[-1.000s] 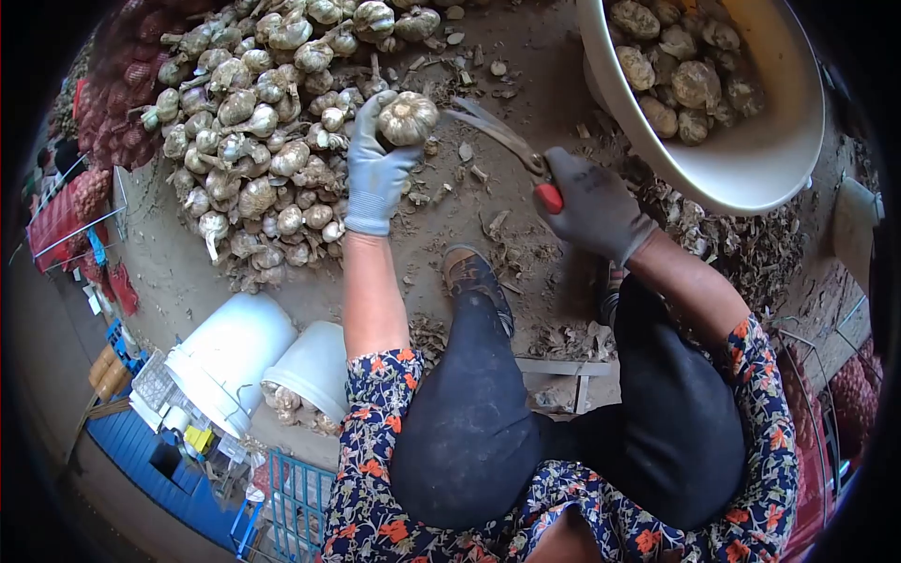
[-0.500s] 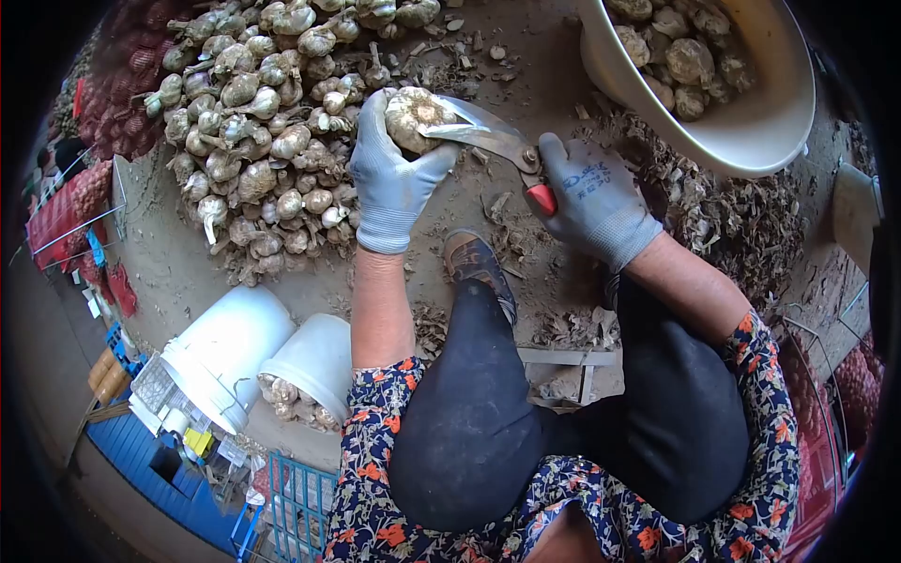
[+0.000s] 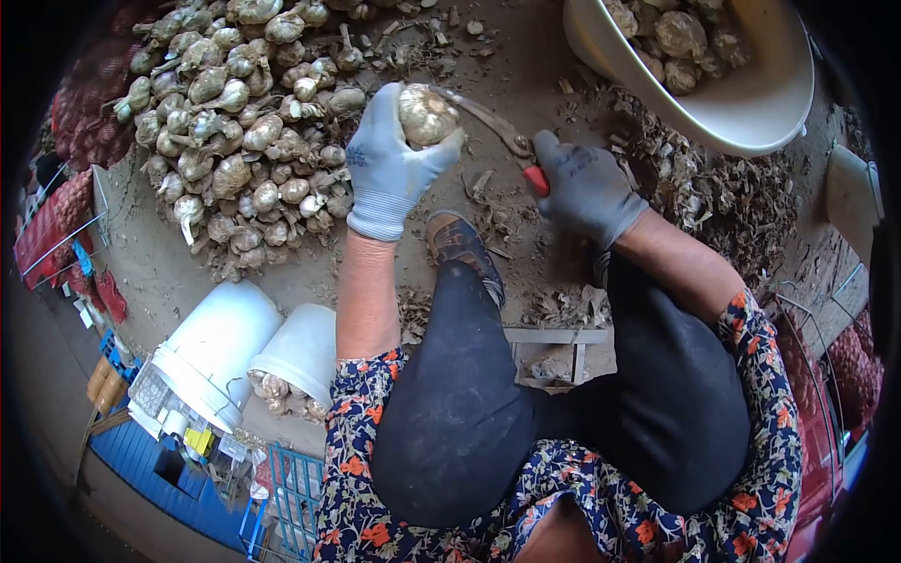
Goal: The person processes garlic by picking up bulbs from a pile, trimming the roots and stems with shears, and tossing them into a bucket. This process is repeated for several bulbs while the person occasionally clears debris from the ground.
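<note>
My left hand (image 3: 389,164), in a grey glove, holds a large garlic bulb (image 3: 428,116) between thumb and fingers. In the grey-gloved right hand (image 3: 584,188) are red-handled shears (image 3: 507,133), with only part of the red grip showing. The blades reach left to the upper right side of the bulb; their tips are partly hard to make out against it. Left of my left hand lies a big heap of garlic bulbs with short stems (image 3: 235,141). Dry trimmings (image 3: 732,192) cover the ground beyond my right hand.
A cream basin (image 3: 741,127) holding bulbs stands at the upper right. Two white buckets (image 3: 221,328) (image 3: 305,352) are at the lower left, one with bulbs at its mouth. Red mesh sacks (image 3: 92,131) line the left edge. A shoe (image 3: 460,244) is below the hands.
The shears' blades have closed up and shifted from across the bulb's face to its upper right edge. The bulb has turned in my left hand. The whole view has shifted slightly.
</note>
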`<action>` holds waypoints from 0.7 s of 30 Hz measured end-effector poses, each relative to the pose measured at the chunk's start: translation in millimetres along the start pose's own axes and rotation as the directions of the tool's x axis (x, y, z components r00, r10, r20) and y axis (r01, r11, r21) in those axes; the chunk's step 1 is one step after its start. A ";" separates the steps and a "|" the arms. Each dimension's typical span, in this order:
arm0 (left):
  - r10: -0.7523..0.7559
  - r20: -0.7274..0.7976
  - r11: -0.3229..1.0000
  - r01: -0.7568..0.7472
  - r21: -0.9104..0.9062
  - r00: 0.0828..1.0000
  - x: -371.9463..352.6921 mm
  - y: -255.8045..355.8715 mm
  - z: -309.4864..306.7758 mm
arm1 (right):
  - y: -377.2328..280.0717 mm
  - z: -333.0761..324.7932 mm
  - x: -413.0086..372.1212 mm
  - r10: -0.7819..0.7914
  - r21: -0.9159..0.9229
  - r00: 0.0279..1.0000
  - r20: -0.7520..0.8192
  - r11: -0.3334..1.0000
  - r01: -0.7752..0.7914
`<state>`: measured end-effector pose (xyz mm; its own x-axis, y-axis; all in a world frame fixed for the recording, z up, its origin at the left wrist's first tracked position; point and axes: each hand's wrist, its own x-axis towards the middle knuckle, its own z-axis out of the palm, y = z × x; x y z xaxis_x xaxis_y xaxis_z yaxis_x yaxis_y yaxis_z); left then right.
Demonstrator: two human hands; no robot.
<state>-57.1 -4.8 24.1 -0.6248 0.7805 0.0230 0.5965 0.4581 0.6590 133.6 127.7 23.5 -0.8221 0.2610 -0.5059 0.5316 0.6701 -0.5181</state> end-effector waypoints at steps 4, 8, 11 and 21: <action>-0.225 0.166 0.951 0.254 -0.177 0.960 0.3 10.8 -1.6 | 6.5 -2.5 -2.6 0.022 0.054 0.998 -0.062 0.998 -0.018; -0.229 0.400 0.694 0.437 -0.572 0.887 -3.4 2.0 -9.7 | 21.1 -8.0 -11.4 -0.110 -0.120 0.969 -0.220 0.989 0.085; -0.130 0.462 0.751 0.391 -0.532 0.877 -4.9 -8.5 -13.9 | 21.1 -12.8 -15.6 -0.188 -0.253 0.953 -0.239 0.959 0.126; -0.067 0.619 0.736 0.458 -0.499 0.782 -10.3 -9.3 -28.5 | 23.3 -11.6 -16.2 -0.251 -0.394 0.967 -0.036 0.893 0.217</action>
<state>-70.6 -29.2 39.2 -0.2171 0.8431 -0.4919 -0.0985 0.4825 0.8704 156.9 147.2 27.6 -0.9359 0.1093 -0.3350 0.2162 0.9288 -0.3009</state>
